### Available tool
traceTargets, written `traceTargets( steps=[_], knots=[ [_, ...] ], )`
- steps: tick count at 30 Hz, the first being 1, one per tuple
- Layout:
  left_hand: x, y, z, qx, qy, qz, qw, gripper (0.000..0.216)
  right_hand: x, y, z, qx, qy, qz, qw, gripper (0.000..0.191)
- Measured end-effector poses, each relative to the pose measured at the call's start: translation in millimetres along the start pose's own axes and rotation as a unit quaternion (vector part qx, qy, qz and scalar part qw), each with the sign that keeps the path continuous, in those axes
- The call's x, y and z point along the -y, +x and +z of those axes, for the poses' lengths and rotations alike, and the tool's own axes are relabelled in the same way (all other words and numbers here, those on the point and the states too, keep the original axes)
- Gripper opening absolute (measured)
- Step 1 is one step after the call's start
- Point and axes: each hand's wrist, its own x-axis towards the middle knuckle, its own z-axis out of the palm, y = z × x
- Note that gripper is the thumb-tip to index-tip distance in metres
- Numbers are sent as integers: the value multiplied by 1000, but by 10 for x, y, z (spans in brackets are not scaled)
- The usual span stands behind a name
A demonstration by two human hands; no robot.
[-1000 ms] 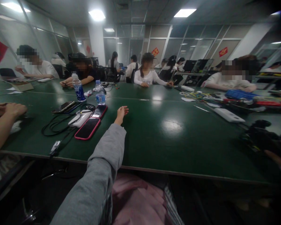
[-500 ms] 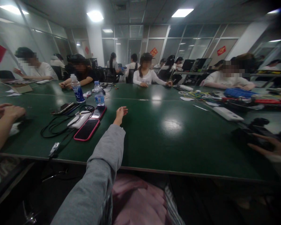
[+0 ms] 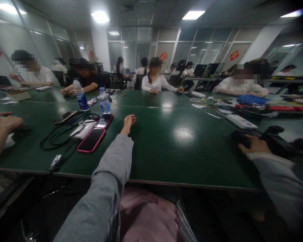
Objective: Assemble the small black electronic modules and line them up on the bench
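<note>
Dim room under ceiling panels (image 3: 100,16), glare on the table (image 3: 184,134); edges dark, seemingly blurred.

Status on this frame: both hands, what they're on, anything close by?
Left hand open, empty, over green table. Right hand on black device, grip unclear. Red-cased phone lies beside left forearm.

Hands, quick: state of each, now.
Left hand: open, empty, over the table.
Right hand: on a dark object; grip cannot be told.

dark green table (image 3: 187,148), grey sleeve (image 3: 108,188), red-edged black phone (image 3: 91,139), blue-labelled bottle (image 3: 80,99), pink cloth (image 3: 146,215)
</note>
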Motion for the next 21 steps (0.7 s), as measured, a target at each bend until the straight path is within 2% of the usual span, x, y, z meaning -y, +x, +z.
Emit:
traceTargets(
  steps=[1, 2, 3, 6, 9, 12, 14, 16, 19, 21],
  knots=[
    [5, 9, 3, -1, -1, -1, 1000, 33, 292, -3, 81, 69, -40, 38, 996, 82],
    [7, 15, 5, -2, -4, -3, 1000, 34, 618, -25, 172, 121, -66, 38, 990, 81],
    [8, 20, 7, -3, -6, -5, 1000, 34, 973, -76, 268, 161, -77, 7, 984, 78],
    [0, 22, 12, -4, -5, -7, 1000, 33, 2129, -443, 551, 186, -78, -101, 974, 65],
    [-8, 7, 17, -6, 6, 0, 1000, 29, 3212, -1061, 743, 187, -57, -199, 960, 62],
    [-4, -13, 25, -9, 18, 27, 999, 25, 3992, -1668, 802, 212, -14, -324, 922, 63],
    [3, -23, 33, -7, 23, 56, 998, 21, 4295, -1952, 796, 215, 5, -373, 903, 65],
    [14, -24, 40, -1, 24, 78, 997, 17, 4445, -2110, 786, 218, 9, -387, 896, 66],
    [45, -3, 46, 14, 25, 87, 996, 17, 4461, -2121, 801, 230, 12, -385, 894, 66],
    [74, 25, 43, 26, 22, 89, 995, 22, 4343, -1981, 802, 232, 18, -366, 901, 66]
  ],
)
